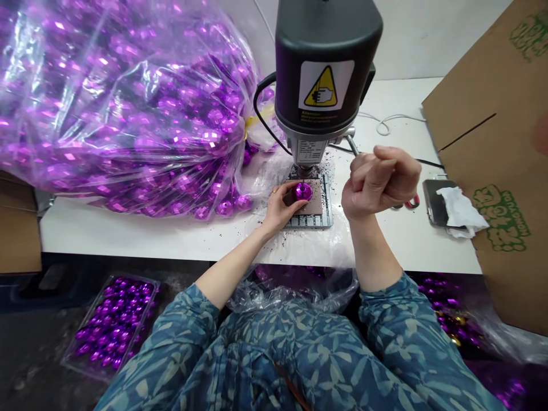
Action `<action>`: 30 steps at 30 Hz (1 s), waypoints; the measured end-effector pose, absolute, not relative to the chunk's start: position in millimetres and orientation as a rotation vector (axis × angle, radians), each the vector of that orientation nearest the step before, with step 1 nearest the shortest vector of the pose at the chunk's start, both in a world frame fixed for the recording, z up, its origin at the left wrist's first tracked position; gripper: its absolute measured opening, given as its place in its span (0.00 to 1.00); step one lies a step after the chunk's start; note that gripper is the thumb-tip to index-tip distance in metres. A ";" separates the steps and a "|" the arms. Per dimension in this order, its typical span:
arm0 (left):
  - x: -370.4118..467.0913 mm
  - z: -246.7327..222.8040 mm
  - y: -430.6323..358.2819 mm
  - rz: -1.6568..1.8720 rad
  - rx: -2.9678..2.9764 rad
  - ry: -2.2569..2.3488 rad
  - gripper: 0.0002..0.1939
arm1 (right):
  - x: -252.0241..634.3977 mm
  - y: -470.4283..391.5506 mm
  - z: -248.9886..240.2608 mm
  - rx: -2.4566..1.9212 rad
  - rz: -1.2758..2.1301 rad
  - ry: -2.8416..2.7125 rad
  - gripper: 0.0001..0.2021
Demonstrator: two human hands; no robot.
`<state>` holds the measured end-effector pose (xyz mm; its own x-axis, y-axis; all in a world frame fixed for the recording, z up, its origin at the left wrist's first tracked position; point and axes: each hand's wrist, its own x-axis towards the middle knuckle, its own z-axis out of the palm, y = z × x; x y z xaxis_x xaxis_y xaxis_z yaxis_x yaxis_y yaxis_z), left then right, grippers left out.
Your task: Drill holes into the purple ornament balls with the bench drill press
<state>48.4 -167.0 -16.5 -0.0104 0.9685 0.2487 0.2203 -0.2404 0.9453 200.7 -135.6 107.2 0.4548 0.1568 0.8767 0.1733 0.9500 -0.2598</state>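
Observation:
A shiny purple faceted ball [303, 192] rests on a light square board [315, 204] under a black bench drill press [327, 34]. My left hand [283, 205] has its thumb and fingers closed around the ball from the left. The board lies on the drill's grey metal base [327, 221], strewn with dark shavings. To the right, raised beside the machine, my right hand [379, 180] is curled around the drill's feed lever [352, 145]. Most of the lever is hidden by the fingers. The drill's tip sits just above the ball, too small to make out clearly.
A large clear bag [128, 108] of purple balls fills the table's left. A plastic bin [113, 325] of balls stands low at left. At right are a phone [434, 202], crumpled tissue [460, 210], red-handled tool [413, 202] and cardboard box [492, 142]. A cable [261, 108] loops beside the drill.

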 end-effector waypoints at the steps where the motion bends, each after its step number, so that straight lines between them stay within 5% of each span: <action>1: 50.3 -17.8 -166.5 1.325 1.513 1.271 0.24 | 199.5 -135.3 116.2 -0.339 -0.003 -1.094 0.10; 8: 45.2 3.2 -205.9 1.297 1.695 1.360 0.22 | 203.7 -128.3 174.7 -0.567 0.170 -1.157 0.20; 14: 14.1 49.8 -280.0 0.458 2.023 0.802 0.23 | 202.6 -133.7 176.4 -0.662 0.207 -1.138 0.29; 20: -18.7 33.5 -159.2 1.069 1.881 1.386 0.02 | 205.4 -127.1 171.8 -0.617 0.201 -1.145 0.25; 25: -40.5 10.1 -36.5 1.214 1.653 1.860 0.15 | 205.9 -128.4 169.2 -0.613 0.185 -1.171 0.23; 30: -46.6 10.0 -28.4 1.215 1.607 1.854 0.16 | 205.7 -130.7 169.0 -0.664 0.155 -1.188 0.26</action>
